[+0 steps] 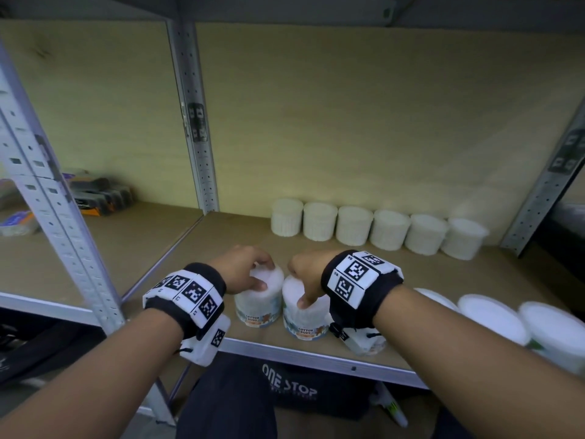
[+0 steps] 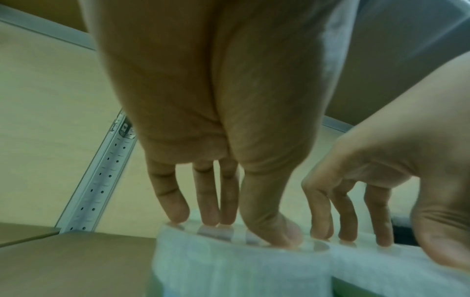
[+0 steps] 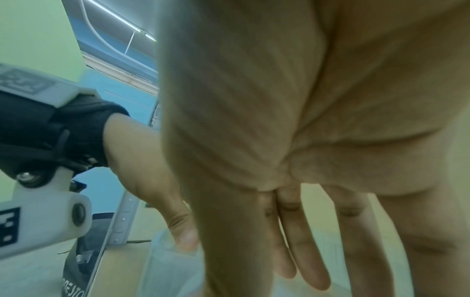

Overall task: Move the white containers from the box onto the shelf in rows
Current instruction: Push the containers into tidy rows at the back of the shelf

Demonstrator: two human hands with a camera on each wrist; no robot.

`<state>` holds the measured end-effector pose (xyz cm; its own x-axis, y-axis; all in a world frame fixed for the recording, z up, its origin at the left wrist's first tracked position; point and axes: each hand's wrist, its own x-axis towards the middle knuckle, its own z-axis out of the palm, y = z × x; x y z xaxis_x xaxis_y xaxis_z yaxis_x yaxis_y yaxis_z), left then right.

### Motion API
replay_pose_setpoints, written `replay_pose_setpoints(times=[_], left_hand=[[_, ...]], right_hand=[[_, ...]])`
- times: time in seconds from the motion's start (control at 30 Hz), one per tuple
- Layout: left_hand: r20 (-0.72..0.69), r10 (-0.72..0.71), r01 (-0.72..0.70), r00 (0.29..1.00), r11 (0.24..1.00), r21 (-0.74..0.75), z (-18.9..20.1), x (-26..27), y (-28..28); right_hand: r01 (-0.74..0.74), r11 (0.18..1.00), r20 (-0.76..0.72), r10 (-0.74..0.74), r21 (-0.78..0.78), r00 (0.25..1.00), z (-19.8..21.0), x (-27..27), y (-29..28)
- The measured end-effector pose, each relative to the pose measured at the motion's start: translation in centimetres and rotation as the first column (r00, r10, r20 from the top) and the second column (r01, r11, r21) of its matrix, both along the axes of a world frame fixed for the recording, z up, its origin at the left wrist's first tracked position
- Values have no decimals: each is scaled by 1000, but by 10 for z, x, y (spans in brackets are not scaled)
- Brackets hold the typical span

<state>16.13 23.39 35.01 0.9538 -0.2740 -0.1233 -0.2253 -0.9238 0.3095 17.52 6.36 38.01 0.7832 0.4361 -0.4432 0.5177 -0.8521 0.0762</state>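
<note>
Both tubs, the left tub (image 1: 259,297) and right tub (image 1: 304,307), sit at the shelf (image 1: 221,236) front edge, your left hand (image 1: 243,269) and right hand (image 1: 305,275) each clamped over a lid. They look light and slick, so grip the rims. Back row (image 1: 373,228) stands behind.

The right hand (image 3: 292,140) fills most of the frame, palm toward the camera, its fingers (image 3: 302,251) pointing straight down. Left of it, the left hand's thumb (image 3: 183,235) presses the rim of a blurred translucent white round container (image 3: 167,267). Further left of the right hand sits the black fabric wrist strap with its white plastic marker block (image 3: 43,221).
</note>
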Motion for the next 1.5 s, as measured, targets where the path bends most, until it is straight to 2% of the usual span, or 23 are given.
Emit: replay_pose_setpoints(times=[0.43, 0.6, 0.83, 1.0, 1.17, 1.33, 1.5], left_hand=[[-36, -45, 49, 998, 993, 112, 8, -2, -12], [-72, -34, 45, 997, 985, 166, 14, 2, -17], [-38, -50, 53, 998, 995, 83, 38, 16, -35], [10, -94, 94, 995, 995, 32, 48, 34, -77], [122, -118, 122, 986, 992, -26, 59, 59, -130], [146, -161, 172, 976, 982, -71, 66, 94, -193], [104, -215, 222, 971, 973, -64, 55, 135, -254]], right_hand=[[0, 996, 27, -2, 88, 1000, -3, -18, -26], [-3, 982, 23, -2, 188, 1000, -4, -19, -35], [82, 924, 36, -103, 374, 994, 12, -7, -69], [166, 875, 63, -218, 454, 974, 22, 15, -111], [238, 829, 121, -341, 507, 932, 32, 36, -167], [357, 792, 131, -474, 496, 870, 37, 64, -232], [459, 793, 148, -551, 401, 821, 35, 97, -292]])
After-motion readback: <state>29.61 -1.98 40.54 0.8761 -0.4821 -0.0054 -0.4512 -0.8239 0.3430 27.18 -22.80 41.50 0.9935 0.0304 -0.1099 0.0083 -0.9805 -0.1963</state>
